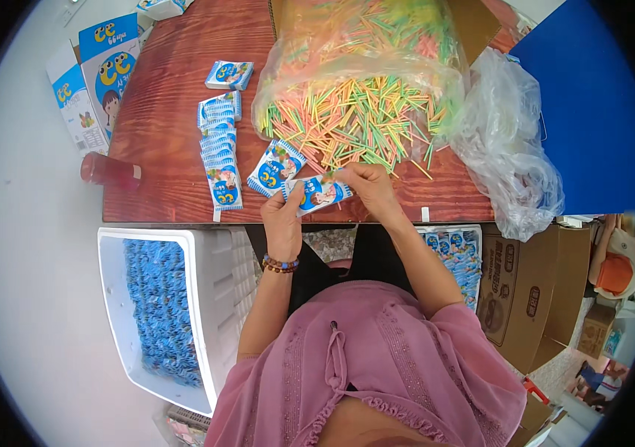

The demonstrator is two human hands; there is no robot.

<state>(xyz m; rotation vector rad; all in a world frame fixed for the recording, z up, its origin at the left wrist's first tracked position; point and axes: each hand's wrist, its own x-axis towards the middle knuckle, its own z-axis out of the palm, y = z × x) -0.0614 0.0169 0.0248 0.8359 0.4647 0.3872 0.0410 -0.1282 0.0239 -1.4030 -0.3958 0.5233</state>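
Note:
My left hand [283, 217] pinches the left end of a small blue and white packet [320, 197] just above the table's near edge. At its upper right end, the fingers of my right hand [369, 191] are closed on the packet; whether they also hold a stick cannot be made out. Close by on the left lies another packet [276, 167], flat on the wood. Beyond my hands, thin pink, yellow and green sticks [355, 123] spill from a large clear plastic bag [310, 63].
An overlapping row of packets [219, 153] runs along the reddish wooden table [161, 112]. A red jar [111, 171] lies at its left edge, near a printed box [109, 71]. Crumpled plastic [507, 149] hangs at the right. Below stand a white foam box [198, 328] and a cardboard carton [518, 298].

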